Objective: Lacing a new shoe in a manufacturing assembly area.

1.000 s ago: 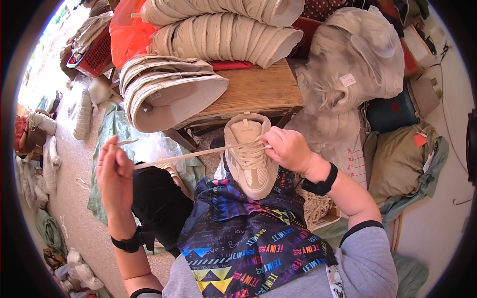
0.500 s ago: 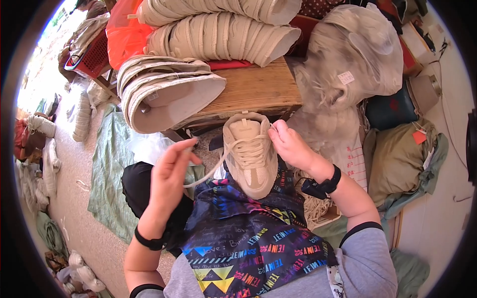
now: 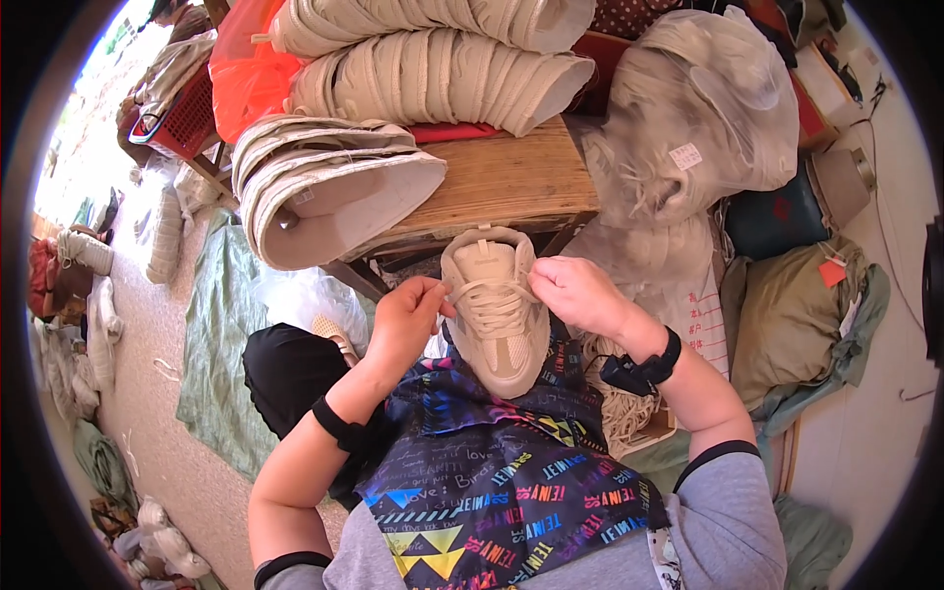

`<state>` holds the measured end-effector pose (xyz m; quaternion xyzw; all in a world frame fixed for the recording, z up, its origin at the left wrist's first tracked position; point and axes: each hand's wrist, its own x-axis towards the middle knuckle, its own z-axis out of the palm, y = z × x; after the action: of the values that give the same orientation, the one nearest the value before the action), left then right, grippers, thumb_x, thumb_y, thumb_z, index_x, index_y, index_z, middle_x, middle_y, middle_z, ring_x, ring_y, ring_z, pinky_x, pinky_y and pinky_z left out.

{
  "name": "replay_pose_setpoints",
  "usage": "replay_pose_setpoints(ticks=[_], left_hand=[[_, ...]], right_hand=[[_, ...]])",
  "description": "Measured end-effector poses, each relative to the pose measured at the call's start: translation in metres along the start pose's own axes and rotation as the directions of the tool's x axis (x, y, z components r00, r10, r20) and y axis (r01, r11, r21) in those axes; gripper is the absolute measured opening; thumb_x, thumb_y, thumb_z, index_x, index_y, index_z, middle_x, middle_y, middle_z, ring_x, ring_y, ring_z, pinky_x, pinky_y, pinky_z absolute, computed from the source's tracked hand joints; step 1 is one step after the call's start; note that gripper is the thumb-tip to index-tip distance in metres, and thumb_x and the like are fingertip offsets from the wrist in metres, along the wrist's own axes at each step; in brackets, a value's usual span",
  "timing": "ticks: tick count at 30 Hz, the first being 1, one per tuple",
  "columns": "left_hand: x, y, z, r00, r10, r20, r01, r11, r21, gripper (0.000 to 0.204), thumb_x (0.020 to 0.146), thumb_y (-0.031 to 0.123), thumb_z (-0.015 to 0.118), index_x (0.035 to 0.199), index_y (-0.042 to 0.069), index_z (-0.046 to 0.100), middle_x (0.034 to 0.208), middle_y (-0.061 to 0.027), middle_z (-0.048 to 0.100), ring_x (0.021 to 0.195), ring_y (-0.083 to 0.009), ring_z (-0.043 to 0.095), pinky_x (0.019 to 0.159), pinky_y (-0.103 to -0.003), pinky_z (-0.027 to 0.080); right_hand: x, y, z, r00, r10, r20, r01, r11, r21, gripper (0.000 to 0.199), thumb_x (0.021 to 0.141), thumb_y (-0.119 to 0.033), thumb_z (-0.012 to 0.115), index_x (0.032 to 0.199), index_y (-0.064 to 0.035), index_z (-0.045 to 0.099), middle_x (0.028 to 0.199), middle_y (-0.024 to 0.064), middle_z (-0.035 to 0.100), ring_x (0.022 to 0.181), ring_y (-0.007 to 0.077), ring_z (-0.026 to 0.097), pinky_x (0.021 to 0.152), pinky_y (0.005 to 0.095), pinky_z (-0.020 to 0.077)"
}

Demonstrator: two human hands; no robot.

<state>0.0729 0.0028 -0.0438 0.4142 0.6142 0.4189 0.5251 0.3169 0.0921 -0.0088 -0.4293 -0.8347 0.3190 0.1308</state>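
Note:
A beige shoe upper (image 3: 492, 324) stands in my lap, toe toward me, its tongue upright against the wooden bench. A cream shoelace (image 3: 495, 293) is threaded criss-cross over the tongue. My left hand (image 3: 405, 317) is closed in a pinch at the left eyelet edge; the bit of lace between its fingertips is mostly hidden. At the opposite edge, my right hand (image 3: 578, 293) pinches the lace beside the upper eyelets, fingers curled. Under the shoe lies my dark apron (image 3: 492, 472) with coloured print.
On the wooden bench (image 3: 501, 182) rest nested stacks of beige uppers (image 3: 433, 84). A clear bag of uppers (image 3: 703, 108) stands at its right. A box of loose laces (image 3: 629, 413) sits by my right forearm. Green sheeting (image 3: 211, 344) covers floor at left.
My left hand has come in from the left to the shoe's edge, and the lace stretched out beside it no longer shows. My right hand stays at the right edge, slightly lower.

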Motion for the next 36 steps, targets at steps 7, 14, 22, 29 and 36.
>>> replay_pose_setpoints(ticks=[7, 14, 22, 29, 36], left_hand=[[0.003, -0.005, 0.003, 1.000, 0.019, -0.013, -0.017, 0.994, 0.106, 0.019, 0.093, 0.017, 0.057, 0.089, 0.002, 0.067, 0.067, -0.0006, 0.061, 0.059, -0.0067, 0.050, 0.055, -0.024, 0.040], [0.009, 0.006, 0.002, 0.998, -0.049, 0.050, 0.038, 0.979, 0.200, 0.023, 0.086, 0.019, 0.056, 0.075, 0.000, 0.063, 0.061, -0.0010, 0.055, 0.060, -0.0081, 0.050, 0.055, -0.029, 0.041], [0.016, 0.008, 0.004, 0.995, 0.092, 0.036, -0.098, 0.916, 0.389, 0.024, 0.084, 0.019, 0.058, 0.072, -0.001, 0.059, 0.063, -0.0096, 0.059, 0.058, -0.0246, 0.053, 0.056, -0.037, 0.042], [0.013, 0.040, -0.005, 0.773, 0.574, 0.271, -0.535, 0.360, 0.764, 0.019, 0.080, 0.014, 0.069, 0.097, 0.009, 0.063, 0.091, -0.0096, 0.054, 0.089, -0.0330, 0.056, 0.078, -0.042, 0.046], [0.028, 0.039, -0.017, 0.799, 0.461, 0.387, -0.572, 0.385, 0.724, 0.025, 0.076, 0.014, 0.075, 0.099, 0.011, 0.065, 0.095, -0.0101, 0.050, 0.096, -0.0308, 0.049, 0.083, -0.041, 0.044]], right_hand=[[0.017, -0.012, -0.012, 0.966, 0.224, 0.132, -0.221, 0.975, -0.039, 0.028, 0.078, -0.031, 0.058, 0.071, -0.0046, 0.064, 0.069, 0.0171, 0.062, 0.067, 0.0366, 0.061, 0.062, 0.0445, 0.0483], [0.024, -0.023, -0.013, 0.989, 0.072, 0.129, -0.045, 0.978, -0.201, 0.026, 0.079, -0.028, 0.056, 0.073, -0.0052, 0.066, 0.071, 0.0164, 0.064, 0.070, 0.0358, 0.064, 0.064, 0.0442, 0.0497], [0.021, -0.023, -0.017, 0.943, -0.290, 0.164, 0.331, 0.768, -0.548, 0.010, 0.077, -0.013, 0.060, 0.079, -0.0038, 0.064, 0.086, 0.0113, 0.063, 0.091, 0.0289, 0.060, 0.082, 0.0425, 0.0449], [0.043, -0.003, -0.035, 0.865, -0.440, 0.244, 0.488, 0.850, -0.198, 0.023, 0.074, -0.009, 0.071, 0.093, -0.0071, 0.059, 0.099, 0.0098, 0.055, 0.099, 0.0293, 0.055, 0.085, 0.0383, 0.0456], [0.059, 0.007, -0.035, 0.831, -0.391, 0.396, 0.461, 0.882, -0.096, 0.016, 0.082, -0.020, 0.070, 0.083, -0.0053, 0.065, 0.103, 0.0106, 0.058, 0.102, 0.0294, 0.049, 0.092, 0.0369, 0.0416]])
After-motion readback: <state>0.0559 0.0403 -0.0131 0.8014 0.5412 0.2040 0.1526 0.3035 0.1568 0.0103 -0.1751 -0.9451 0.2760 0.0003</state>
